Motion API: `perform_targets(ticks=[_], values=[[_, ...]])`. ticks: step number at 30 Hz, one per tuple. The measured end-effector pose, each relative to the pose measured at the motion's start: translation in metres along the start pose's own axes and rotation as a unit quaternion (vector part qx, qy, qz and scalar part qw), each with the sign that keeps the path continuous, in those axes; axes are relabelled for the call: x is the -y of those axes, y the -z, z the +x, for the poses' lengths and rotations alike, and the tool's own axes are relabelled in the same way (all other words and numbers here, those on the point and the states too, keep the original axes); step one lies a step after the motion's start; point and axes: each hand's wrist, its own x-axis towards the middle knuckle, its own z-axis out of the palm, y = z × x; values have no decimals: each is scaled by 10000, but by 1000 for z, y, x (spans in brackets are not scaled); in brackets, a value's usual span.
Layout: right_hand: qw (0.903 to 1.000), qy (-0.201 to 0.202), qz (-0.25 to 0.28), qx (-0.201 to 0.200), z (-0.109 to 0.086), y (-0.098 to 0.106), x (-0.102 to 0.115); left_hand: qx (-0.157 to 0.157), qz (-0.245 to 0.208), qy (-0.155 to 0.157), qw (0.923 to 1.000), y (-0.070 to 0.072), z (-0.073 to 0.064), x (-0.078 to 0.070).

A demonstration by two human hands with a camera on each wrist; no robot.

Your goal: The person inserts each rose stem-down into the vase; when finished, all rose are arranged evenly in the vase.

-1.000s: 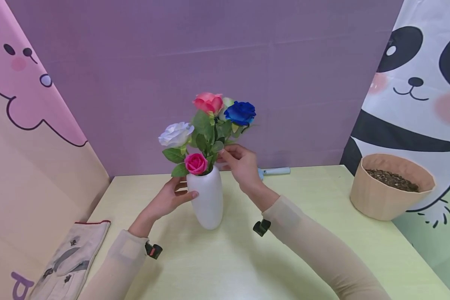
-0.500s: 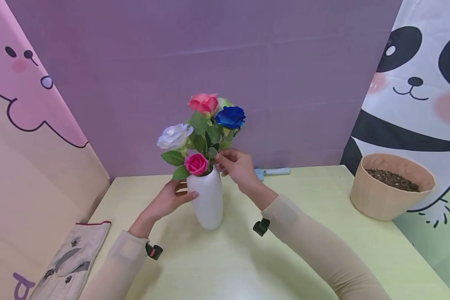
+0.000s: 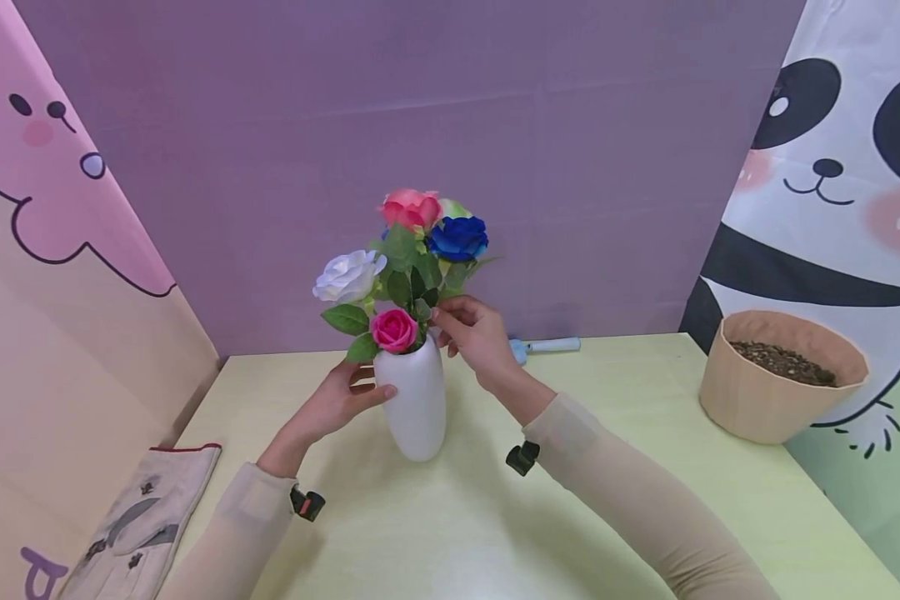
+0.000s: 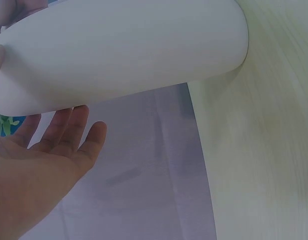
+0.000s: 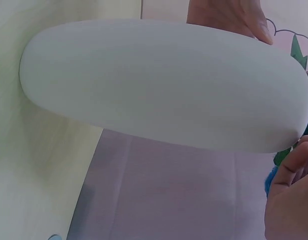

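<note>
A white vase (image 3: 411,404) stands upright on the table, holding several artificial roses. Among them are a white rose (image 3: 350,276), a magenta rose (image 3: 393,330), a coral-pink rose (image 3: 411,208) and a blue rose (image 3: 458,239). My left hand (image 3: 338,398) holds the vase's upper left side, thumb at the front and fingers behind; in the left wrist view those fingers reach the white wall (image 4: 124,50). With thumb and fingertips, my right hand (image 3: 477,337) pinches a stem just above the vase's rim, apparently the blue rose's. Leaves and fingers hide the exact grip.
A tan pot (image 3: 750,400) with dark soil stands at the table's right edge. Behind my right hand lies a light-blue tool (image 3: 555,344) with a handle. Folded printed cloth (image 3: 142,517) lies at the left. A purple backdrop (image 3: 607,167) rises behind the table (image 3: 607,400).
The blue rose has moved left and slightly down, closer to the coral-pink one, and my right hand has shifted a little left with it. My left hand stays on the vase.
</note>
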Motion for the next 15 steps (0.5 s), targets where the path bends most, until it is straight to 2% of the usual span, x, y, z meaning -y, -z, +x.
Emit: perform_targets(ticks=[15], values=[[9989, -233, -285, 294, -5, 3, 2, -28, 20, -13, 10000, -1, -3, -3]])
